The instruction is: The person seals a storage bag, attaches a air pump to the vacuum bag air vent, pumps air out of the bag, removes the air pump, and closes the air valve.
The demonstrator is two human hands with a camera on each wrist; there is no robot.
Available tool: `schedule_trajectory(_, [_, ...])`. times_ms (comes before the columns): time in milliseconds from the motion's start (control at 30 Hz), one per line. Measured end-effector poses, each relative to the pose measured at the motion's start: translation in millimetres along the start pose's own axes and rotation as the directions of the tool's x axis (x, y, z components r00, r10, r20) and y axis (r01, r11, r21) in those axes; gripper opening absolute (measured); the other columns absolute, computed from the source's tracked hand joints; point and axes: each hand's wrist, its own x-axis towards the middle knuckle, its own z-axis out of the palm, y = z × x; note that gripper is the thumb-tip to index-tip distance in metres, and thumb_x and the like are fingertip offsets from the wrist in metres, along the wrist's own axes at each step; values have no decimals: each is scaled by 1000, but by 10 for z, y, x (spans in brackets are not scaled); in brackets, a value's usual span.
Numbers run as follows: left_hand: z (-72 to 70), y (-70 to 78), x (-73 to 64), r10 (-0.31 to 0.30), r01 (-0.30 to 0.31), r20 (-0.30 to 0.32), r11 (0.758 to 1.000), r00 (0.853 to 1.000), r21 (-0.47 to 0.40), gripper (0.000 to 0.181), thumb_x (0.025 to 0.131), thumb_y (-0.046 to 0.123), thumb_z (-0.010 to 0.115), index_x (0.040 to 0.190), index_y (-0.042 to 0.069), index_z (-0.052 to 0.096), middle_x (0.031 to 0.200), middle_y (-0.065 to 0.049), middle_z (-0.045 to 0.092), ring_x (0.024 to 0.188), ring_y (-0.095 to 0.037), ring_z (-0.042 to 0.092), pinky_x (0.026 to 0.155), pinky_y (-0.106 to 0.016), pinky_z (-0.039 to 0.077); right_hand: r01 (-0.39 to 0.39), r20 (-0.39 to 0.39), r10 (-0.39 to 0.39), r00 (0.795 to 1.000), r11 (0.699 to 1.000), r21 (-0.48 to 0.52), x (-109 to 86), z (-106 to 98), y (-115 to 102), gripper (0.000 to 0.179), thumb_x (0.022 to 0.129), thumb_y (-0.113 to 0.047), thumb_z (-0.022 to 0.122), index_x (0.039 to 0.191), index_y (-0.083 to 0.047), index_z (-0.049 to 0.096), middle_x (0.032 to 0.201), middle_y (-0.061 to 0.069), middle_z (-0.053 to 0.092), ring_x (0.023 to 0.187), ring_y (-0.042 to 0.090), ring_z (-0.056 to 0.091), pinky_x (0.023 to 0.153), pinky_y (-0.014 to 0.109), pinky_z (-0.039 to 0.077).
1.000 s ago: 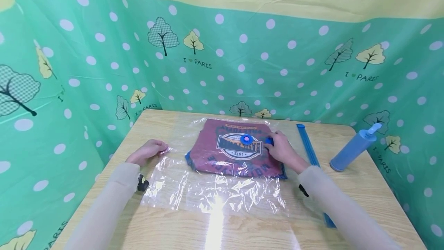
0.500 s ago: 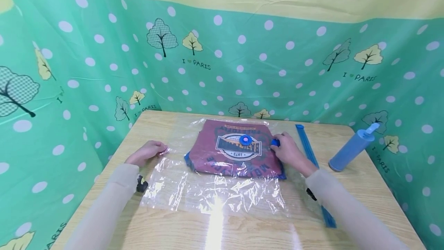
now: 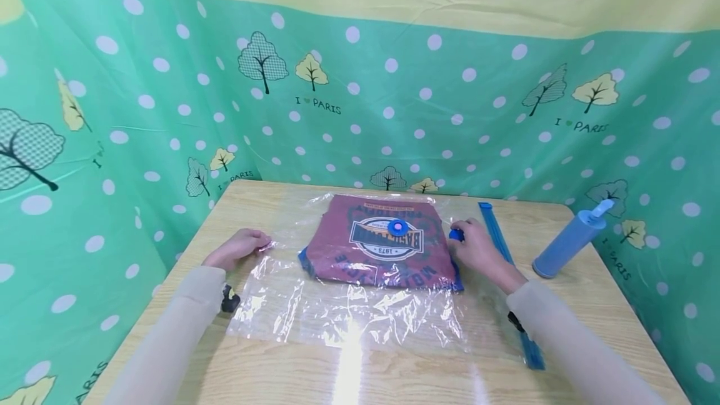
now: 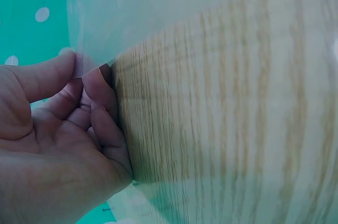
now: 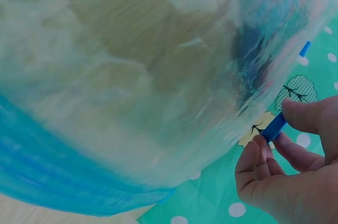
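Note:
A clear vacuum storage bag (image 3: 281,308) lies flat on the table with a folded maroon T-shirt (image 3: 337,255) inside, its print upside down from here. On top sits the bag's round blue valve (image 3: 397,227), uncovered. My left hand (image 3: 239,247) pinches the bag's left edge; in the left wrist view, thumb and forefinger grip the clear film (image 4: 87,63). Held in my right hand (image 3: 480,254), just right of the shirt, is a small round blue cap (image 3: 457,235). The right wrist view shows this cap (image 5: 274,127) edge-on between thumb and fingers, above the film.
Along the bag's right side runs its blue zip strip (image 3: 496,230), partly behind my right forearm. A blue hand pump (image 3: 568,245) stands further right on the wooden table (image 3: 270,374). A green dotted cloth (image 3: 360,92) hangs behind the table and at both sides.
My right hand has moved right with the blue cap, away from the valve and past the shirt's right edge. My left hand stays at the bag's left edge.

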Motion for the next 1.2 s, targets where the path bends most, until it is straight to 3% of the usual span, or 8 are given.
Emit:
schedule_trajectory(433, [10, 1, 9, -36, 36, -20, 999, 999, -12, 22, 110, 13, 55, 111, -4, 69, 89, -2, 65, 80, -15, 55, 70, -26, 47, 1, -19, -1, 1000, 1000, -16, -126, -116, 91, 40, 101, -5, 68, 136, 12, 59, 128, 34, 55, 114, 49, 61, 92, 58, 57])
schedule_trajectory(700, [-11, 7, -10, 5, -5, 2, 1000, 1000, -11, 23, 110, 12, 53, 107, -4, 69, 88, -2, 63, 80, -16, 54, 70, -26, 46, 2, -33, -3, 999, 1000, -28, -186, -143, 136, 41, 100, -4, 69, 135, 14, 58, 130, 36, 54, 118, 53, 58, 95, 61, 54])
schedule_trajectory(1000, [18, 7, -19, -33, 32, -14, 999, 999, -17, 23, 110, 12, 53, 109, -4, 69, 89, -2, 64, 81, -16, 55, 71, -27, 47, 32, -35, -33, 999, 999, -24, -284, -155, 216, 39, 100, -3, 70, 132, 16, 59, 127, 38, 55, 115, 54, 60, 93, 63, 55])
schedule_trajectory(1200, [6, -9, 7, -23, 23, -13, 1000, 1000, -13, 22, 110, 12, 53, 106, -2, 70, 88, -2, 64, 81, -16, 55, 72, -27, 47, -2, -28, 1, 1000, 1000, -28, -361, -197, 268, 43, 101, -6, 69, 136, 14, 57, 127, 37, 54, 114, 53, 61, 90, 62, 56])
